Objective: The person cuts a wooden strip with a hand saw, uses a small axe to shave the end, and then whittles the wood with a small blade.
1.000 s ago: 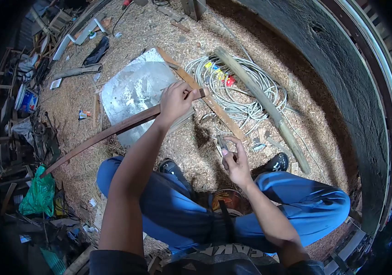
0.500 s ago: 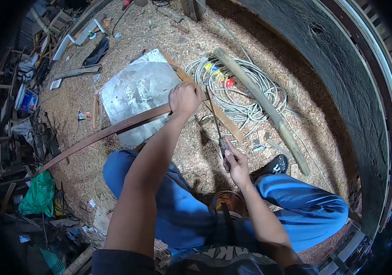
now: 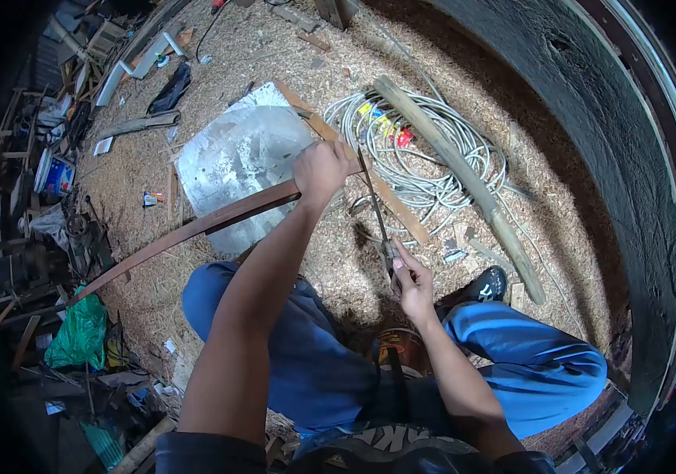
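My left hand [image 3: 322,172] is closed around a long reddish-brown wooden strip [image 3: 219,216], close to its right end. The strip slants down to the lower left of the head view. In my right hand [image 3: 412,284] is the handle of what looks like a handsaw [image 3: 375,199], its thin dark blade seen nearly edge-on. The blade points away from me and crosses the strip's end, just right of my left fingers. Its teeth cannot be made out.
A worn metal sheet [image 3: 235,158] lies beyond the strip. Right of it are a flat wooden slat [image 3: 401,212], a coil of grey cable [image 3: 464,150] and a round pole [image 3: 464,182]. A green bag [image 3: 77,336] and scrap wood fill the left side. Shavings cover the floor.
The whole view has shifted slightly, moving the floor items a little to the right. Both hands keep their grips, and the blade stays at the strip's end.
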`<act>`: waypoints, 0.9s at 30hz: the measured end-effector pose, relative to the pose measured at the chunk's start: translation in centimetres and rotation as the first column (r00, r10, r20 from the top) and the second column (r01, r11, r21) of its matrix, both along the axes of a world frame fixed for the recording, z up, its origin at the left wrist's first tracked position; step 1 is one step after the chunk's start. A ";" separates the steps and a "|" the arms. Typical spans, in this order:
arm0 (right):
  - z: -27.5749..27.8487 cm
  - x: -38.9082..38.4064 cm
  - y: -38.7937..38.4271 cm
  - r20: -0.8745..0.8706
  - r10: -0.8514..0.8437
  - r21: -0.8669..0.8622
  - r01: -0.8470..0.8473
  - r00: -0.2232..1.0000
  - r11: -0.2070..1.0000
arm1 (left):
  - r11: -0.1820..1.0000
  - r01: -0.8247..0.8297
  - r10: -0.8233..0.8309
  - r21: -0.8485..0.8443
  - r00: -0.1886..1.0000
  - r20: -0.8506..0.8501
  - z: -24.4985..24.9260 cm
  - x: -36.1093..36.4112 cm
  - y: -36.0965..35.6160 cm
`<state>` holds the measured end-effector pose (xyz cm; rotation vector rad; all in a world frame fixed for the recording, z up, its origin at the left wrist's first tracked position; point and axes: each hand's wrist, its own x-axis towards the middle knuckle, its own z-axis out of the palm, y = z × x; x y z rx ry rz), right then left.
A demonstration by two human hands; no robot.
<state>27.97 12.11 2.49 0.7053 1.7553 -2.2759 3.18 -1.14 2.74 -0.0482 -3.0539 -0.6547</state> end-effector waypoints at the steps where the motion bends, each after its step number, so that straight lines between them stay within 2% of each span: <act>1: 0.0 0.0 -0.1 -0.003 -0.014 0.011 0.014 1.000 1.000 | 0.999 0.000 0.000 -0.044 1.000 -0.002 0.1 0.0 0.1; 2: -0.1 0.2 -0.2 -0.001 -0.018 0.011 0.018 1.000 1.000 | 0.996 0.001 -0.001 -0.087 1.000 -0.001 0.1 0.0 0.3; 8: -0.6 0.4 -0.6 -0.019 -0.061 0.049 0.062 0.998 0.997 | 0.994 -0.032 0.028 -0.104 0.999 -0.035 -0.4 0.0 0.4; 10: 0.0 -0.9 -0.4 -0.007 -0.020 0.148 0.021 1.000 0.989 | 0.993 -0.023 0.018 -0.114 0.999 -0.043 -0.5 -0.2 0.3; 12: -0.1 -2.2 -1.2 0.029 -0.080 0.096 0.076 0.996 0.992 | 0.992 -0.014 0.009 -0.123 0.999 -0.041 -1.0 0.0 0.2; 14: -0.8 -3.3 -2.2 -0.021 -0.150 0.091 0.152 0.988 0.984 | 0.996 0.000 -0.008 -0.091 0.996 -0.088 -1.4 -0.1 0.0; 15: 0.2 -3.0 -2.3 -0.020 -0.183 -0.004 0.183 0.983 0.983 | 0.996 0.001 -0.009 -0.094 0.996 -0.087 -1.3 -0.1 0.0; 16: -0.3 -2.2 -2.4 -0.019 -0.185 -0.007 0.185 0.982 0.983 | 0.995 -0.013 0.004 -0.101 0.996 -0.084 -1.0 0.0 0.1; 18: -2.6 0.2 -2.0 -0.072 -0.153 0.201 0.165 0.986 0.966 | 0.995 -0.023 0.014 -0.099 0.996 -0.086 -0.4 0.1 0.3; 20: -3.7 1.8 -0.9 -0.113 -0.122 0.202 0.143 0.986 0.969 | 0.995 -0.050 0.046 -0.089 0.998 -0.037 -0.1 0.3 0.6; 22: -2.7 1.1 -0.2 -0.027 -0.067 0.113 0.069 0.997 0.991 | 0.995 -0.045 0.041 -0.085 0.998 -0.047 -0.5 0.1 0.5; 23: -2.7 0.0 0.0 -0.083 -0.028 0.218 0.046 0.996 0.975 | 0.996 -0.023 0.019 -0.091 0.999 -0.049 -0.7 0.0 0.3; 25: 0.4 -4.8 0.3 -0.054 -0.009 0.241 0.021 0.998 0.970 | 0.998 -0.016 0.015 -0.059 1.000 -0.022 -0.5 -0.1 0.0; 27: 1.2 -5.7 -0.3 -0.028 0.004 0.264 0.003 1.000 0.965 | 1.000 -0.004 0.004 -0.025 1.000 0.003 -0.6 0.2 0.2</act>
